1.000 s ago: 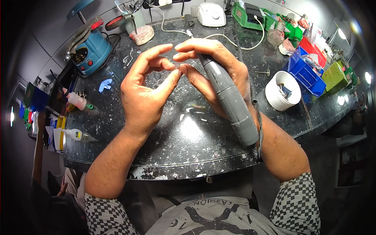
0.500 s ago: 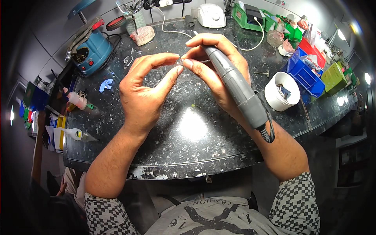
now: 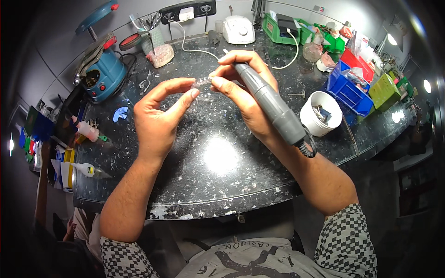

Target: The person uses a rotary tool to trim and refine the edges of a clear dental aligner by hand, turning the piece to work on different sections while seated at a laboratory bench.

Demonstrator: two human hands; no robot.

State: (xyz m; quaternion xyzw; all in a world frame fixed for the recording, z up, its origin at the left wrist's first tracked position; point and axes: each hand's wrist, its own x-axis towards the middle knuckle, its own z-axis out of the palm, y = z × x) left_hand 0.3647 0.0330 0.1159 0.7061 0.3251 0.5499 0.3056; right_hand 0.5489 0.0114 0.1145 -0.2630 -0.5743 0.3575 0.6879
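Note:
A small clear plastic dental aligner point(image 3: 204, 82) spans the gap between my two hands, above the dark worktop. The thumb and forefinger of my left hand point(image 3: 160, 106) pinch its left end. My right hand point(image 3: 252, 97) is closed around a grey rotary handpiece point(image 3: 271, 102), which lies slanted across the palm with its coiled cable at the lower end. The thumb and forefinger of that same hand also touch the aligner's right end. Its toothed outline shows, but the fingertips cover both ends.
A blue machine point(image 3: 103, 76) stands at the left beside a pinkish plaster block point(image 3: 161, 55). On the right are a white tub point(image 3: 321, 113) of small tools and a blue bin point(image 3: 347, 90). A white control box point(image 3: 238, 29) sits at the back; a blue scrap point(image 3: 120, 114) lies left.
Both hands have shifted left and slightly down in the picture, and the background has shifted too. More of the clear aligner shows between the fingers. The handpiece stays in my right hand.

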